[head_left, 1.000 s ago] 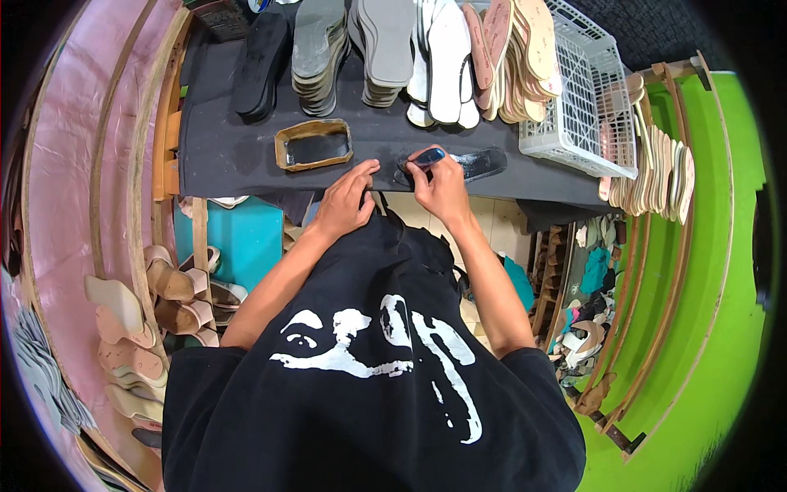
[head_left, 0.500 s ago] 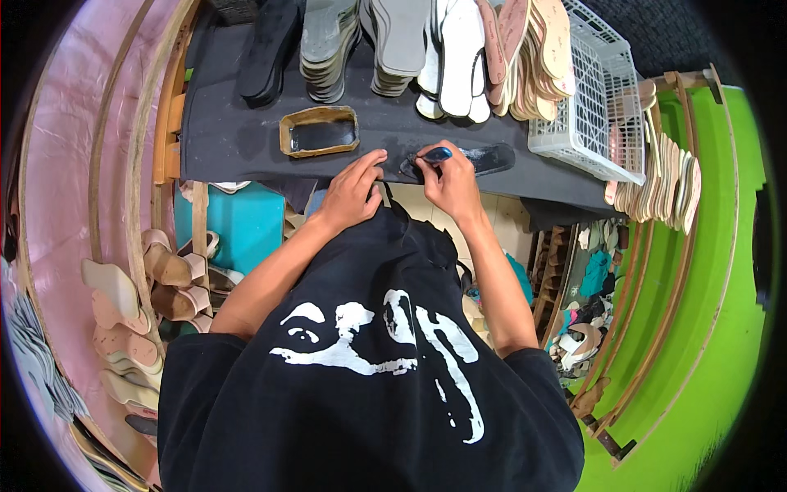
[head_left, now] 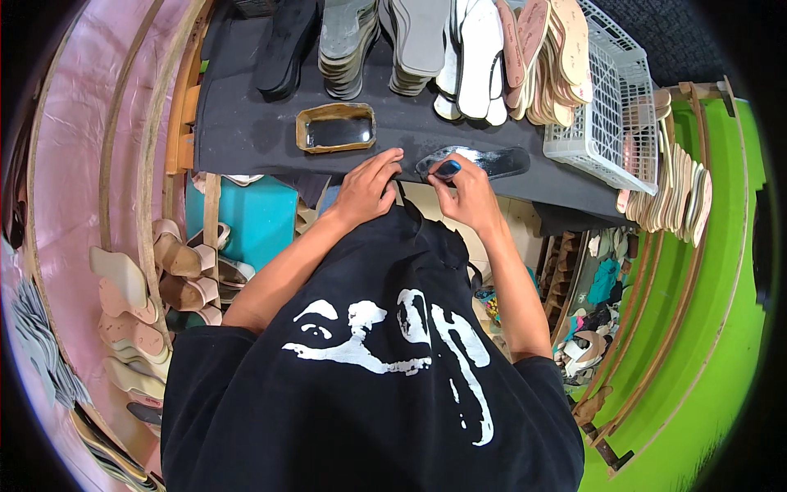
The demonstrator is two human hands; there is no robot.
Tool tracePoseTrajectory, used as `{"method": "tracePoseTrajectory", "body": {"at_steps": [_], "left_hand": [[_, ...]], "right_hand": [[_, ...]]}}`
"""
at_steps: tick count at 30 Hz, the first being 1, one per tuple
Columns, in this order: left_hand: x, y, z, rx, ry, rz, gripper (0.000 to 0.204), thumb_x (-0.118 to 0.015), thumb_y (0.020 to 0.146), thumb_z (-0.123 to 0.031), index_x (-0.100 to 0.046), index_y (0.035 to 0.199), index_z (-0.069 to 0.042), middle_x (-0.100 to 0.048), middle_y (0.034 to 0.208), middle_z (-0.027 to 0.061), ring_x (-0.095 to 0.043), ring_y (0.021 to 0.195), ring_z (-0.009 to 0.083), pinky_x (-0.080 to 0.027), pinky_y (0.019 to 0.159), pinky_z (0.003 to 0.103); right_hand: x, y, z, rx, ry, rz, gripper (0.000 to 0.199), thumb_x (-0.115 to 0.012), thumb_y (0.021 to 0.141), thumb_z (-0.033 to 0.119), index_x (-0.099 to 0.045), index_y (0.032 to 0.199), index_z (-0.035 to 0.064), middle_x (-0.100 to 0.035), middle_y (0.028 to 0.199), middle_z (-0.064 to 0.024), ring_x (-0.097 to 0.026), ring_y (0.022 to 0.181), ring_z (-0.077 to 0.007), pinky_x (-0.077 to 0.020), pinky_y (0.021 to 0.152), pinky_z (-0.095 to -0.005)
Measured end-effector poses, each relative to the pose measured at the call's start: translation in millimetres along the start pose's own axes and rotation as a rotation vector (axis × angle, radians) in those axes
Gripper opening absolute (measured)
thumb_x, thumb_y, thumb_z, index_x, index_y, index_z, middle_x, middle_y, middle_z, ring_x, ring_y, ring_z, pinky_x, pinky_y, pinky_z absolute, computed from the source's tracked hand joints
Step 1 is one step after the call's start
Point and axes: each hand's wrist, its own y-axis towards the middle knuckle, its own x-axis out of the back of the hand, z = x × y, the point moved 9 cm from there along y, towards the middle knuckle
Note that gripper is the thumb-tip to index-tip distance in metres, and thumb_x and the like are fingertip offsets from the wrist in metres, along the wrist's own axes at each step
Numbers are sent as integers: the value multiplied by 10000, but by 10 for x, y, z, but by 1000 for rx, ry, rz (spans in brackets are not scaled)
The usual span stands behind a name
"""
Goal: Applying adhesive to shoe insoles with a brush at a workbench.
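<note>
A black insole [head_left: 500, 161] with a wet-looking shine lies flat near the table's front edge. Over its left part is my right hand [head_left: 469, 197], fingers closed around a tool with a rounded blue handle [head_left: 448, 169]; the tool's working end is hidden beneath the fingers. My left hand [head_left: 366, 190] rests at the table edge, left of the insole, its fingers stretched out and holding nothing. Beyond it stands a tan, box-shaped tray [head_left: 310, 148] with a dark, shiny inside.
Stacks of black insoles [head_left: 287, 49], grey insoles [head_left: 420, 41], white insoles [head_left: 479, 66] and beige insoles [head_left: 574, 66] line the back of the dark-covered table [head_left: 238, 123]. A white plastic crate [head_left: 586, 152] stands at the right. Wooden racks with shoe parts flank both sides.
The whole view has shifted, so the table things sit farther right in the picture. My right hand has moved slightly nearer and left along the insole, and its blue handle has tilted.
</note>
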Motion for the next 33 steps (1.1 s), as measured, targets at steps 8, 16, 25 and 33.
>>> {"method": "tracePoseTrajectory", "body": {"at_steps": [8,16,25,33], "left_hand": [[-3,-7,3,0,12,-11,411,-726,797,-3,-687,1205,-25,-670,1447,131,-713,1251,346,-595,1051,442],[-46,-41,-7,-31,62,54,593,-728,803,11,-689,1385,-94,-625,1489,134,-681,1314,341,-580,1079,465],[-106,-22,-80,-82,147,136,718,-766,789,-64,-675,1492,-180,-580,1519,136,-640,1351,338,-540,1088,487],[-159,-43,-80,-106,157,161,742,-754,785,-45,-670,1511,-175,-555,1535,169,-614,1358,363,-506,1115,500]], "right_hand": [[39,28,156,87,-74,-22,116,-799,874,-26,-734,968,-2,-698,896,-153,-686,804,-391,-558,722,-451],[350,-409,-264,-156,21,-262,75,-795,898,2,-744,953,1,-752,940,-158,-757,857,-325,-598,777,-389],[280,-517,33,-50,-300,-481,126,-758,867,-8,-718,983,21,-677,873,-147,-682,822,-366,-568,764,-460],[592,-828,-517,-325,-105,-684,68,-789,911,37,-766,944,-18,-770,915,-164,-749,713,-340,-594,680,-394]]}}
